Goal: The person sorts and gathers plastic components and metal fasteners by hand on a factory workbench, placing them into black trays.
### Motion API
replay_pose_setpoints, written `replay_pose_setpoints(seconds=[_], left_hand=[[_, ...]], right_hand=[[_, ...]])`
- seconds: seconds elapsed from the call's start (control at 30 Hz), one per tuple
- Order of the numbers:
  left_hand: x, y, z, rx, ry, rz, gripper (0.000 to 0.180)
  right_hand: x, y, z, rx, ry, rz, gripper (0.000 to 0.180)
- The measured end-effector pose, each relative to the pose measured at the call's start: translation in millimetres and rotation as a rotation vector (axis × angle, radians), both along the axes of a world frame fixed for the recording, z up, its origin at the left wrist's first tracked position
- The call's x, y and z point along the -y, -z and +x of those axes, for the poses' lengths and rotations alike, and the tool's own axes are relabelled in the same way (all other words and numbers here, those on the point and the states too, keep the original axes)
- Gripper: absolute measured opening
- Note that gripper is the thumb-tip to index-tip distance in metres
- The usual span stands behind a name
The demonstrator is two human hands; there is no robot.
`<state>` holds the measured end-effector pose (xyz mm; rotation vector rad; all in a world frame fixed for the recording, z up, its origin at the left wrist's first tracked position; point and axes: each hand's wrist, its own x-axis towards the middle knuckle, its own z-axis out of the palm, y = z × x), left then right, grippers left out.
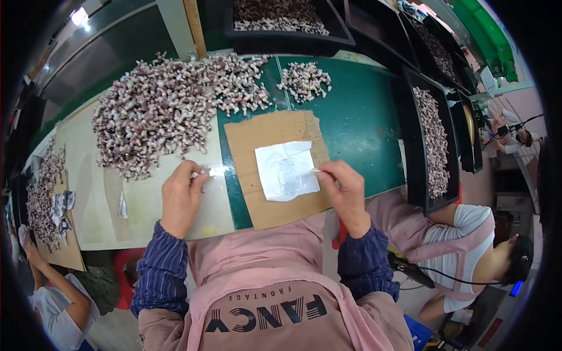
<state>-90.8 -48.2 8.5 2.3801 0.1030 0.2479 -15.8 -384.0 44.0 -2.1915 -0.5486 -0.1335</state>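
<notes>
A square white sheet (287, 169) lies on a flat piece of brown cardboard (243, 146) in front of me. My right hand (346, 193) pinches a small whitish piece (317, 171) at the sheet's right edge. To the left of the cardboard, my left hand (182, 199) is closed in a pinch, its fingertips at a small pale thing (202, 172) too small to name. Beyond that hand spreads a big heap of small knobbly white-and-purple pieces (158, 111). A smaller pile of such pieces (304, 82) sits past the cardboard.
Black trays of similar pieces stand at the far side (287, 44) and the right (451, 140). A white scrap (122, 206) lies on the pale tabletop (88, 199). Co-workers sit at the left (61, 298) and right (456, 251).
</notes>
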Motion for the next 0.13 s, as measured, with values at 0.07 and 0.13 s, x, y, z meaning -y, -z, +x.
replay_pose_setpoints(seconds=[0.07,0.13], left_hand=[[2.4,-2.8,-5.0,-0.154,-0.151,-0.397,0.013],[4.4,2.0,-12.2,-0.213,-0.154,-0.82,0.011]], right_hand=[[-4.6,3.1,-11.9,-0.016,-0.026,-0.064,0.013],[-6.6,9.9,-20.5,0.01,-0.032,-0.112,0.011]])
